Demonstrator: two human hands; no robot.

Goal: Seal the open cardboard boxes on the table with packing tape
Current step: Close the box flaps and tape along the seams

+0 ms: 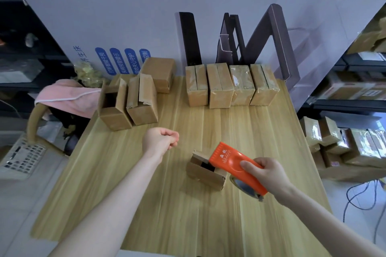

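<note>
A small open cardboard box (205, 174) stands on the wooden table (146, 194), its flaps up and its dark inside showing. My right hand (265, 173) grips an orange tape dispenser (234, 162) whose front end hangs over the box's right side. My left hand (160, 141) hovers above the table to the left of that box, fingers curled with nothing in them. Two more open boxes (127, 104) stand at the back left, with a closed box (160, 73) behind them. A row of taped boxes (231, 85) lines the back right.
A large white board (146, 16) with dark frame pieces leaning on it stands behind the table. A pink cloth (69, 96) drapes over a chair at the left. Wrapped parcels (344, 144) pile up on the right, with shelves behind.
</note>
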